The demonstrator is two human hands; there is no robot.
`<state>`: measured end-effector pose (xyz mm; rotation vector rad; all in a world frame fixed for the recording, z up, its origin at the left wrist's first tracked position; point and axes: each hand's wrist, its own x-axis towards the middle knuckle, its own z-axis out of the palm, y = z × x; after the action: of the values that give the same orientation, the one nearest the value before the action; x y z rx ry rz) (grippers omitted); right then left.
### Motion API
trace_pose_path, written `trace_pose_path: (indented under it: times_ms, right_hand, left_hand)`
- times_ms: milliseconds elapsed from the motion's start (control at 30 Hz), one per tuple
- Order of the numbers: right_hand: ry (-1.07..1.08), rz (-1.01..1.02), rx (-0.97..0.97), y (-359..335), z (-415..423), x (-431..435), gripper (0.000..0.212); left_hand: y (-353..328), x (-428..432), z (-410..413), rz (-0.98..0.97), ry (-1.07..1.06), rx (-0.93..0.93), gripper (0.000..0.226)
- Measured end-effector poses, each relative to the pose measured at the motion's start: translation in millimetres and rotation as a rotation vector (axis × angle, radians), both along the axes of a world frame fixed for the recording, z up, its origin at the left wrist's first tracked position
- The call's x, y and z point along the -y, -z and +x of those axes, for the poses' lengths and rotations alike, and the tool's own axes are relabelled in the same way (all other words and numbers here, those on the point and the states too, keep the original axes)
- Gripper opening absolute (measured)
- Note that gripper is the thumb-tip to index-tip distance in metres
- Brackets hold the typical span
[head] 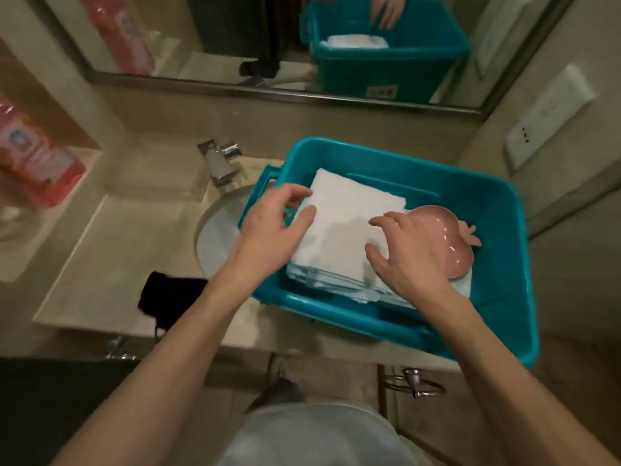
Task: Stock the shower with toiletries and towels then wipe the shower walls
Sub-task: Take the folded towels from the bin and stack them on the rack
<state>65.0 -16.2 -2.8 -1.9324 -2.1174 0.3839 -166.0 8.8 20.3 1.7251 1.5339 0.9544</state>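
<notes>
A teal plastic bin (pixel 497 210) sits on the vanity counter, partly over the sink. Inside it lies a stack of folded white towels (pixel 346 216) with a pink pomegranate-shaped dish (pixel 447 237) resting on its right side. My left hand (pixel 272 230) hovers over the left edge of the towel stack, fingers spread and relaxed, thumb near the top towel. My right hand (pixel 406 250) reaches over the right part of the stack, fingers spread, partly covering the dish. Neither hand grips anything.
A chrome faucet (pixel 220 161) stands behind the white sink basin (pixel 218 237). A black cloth (pixel 169 295) lies at the counter's front edge. An orange-red bottle (pixel 33 156) sits on a shelf at left. A mirror (pixel 235 35) spans the back wall. A towel ring (pixel 416 386) hangs below.
</notes>
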Motion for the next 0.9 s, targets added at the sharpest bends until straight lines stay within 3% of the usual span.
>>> trace_pose_path:
  times_ms: [267, 500, 667, 767, 900]
  right_hand:
    - [0.431, -0.391, -0.343, 18, 3, -12, 0.060]
    - [0.711, -0.148, -0.666, 30, 0, -30, 0.039]
    - [0.773, -0.188, -0.804, 34, 0, -53, 0.037]
    - [0.848, -0.222, -0.952, 35, 0, -63, 0.034]
    - [0.847, -0.226, -0.981, 36, -1, -69, 0.031]
  left_hand:
    - [54, -68, 50, -0.087, 0.162, -0.332, 0.057]
    - [74, -83, 60, -0.321, 0.050, -0.209, 0.087]
    - [69, -88, 57, -0.377, -0.084, 0.037, 0.073]
    - [66, -90, 54, -0.454, -0.086, 0.077, 0.056]
    - [60, -87, 53, -0.436, -0.139, 0.183, 0.043]
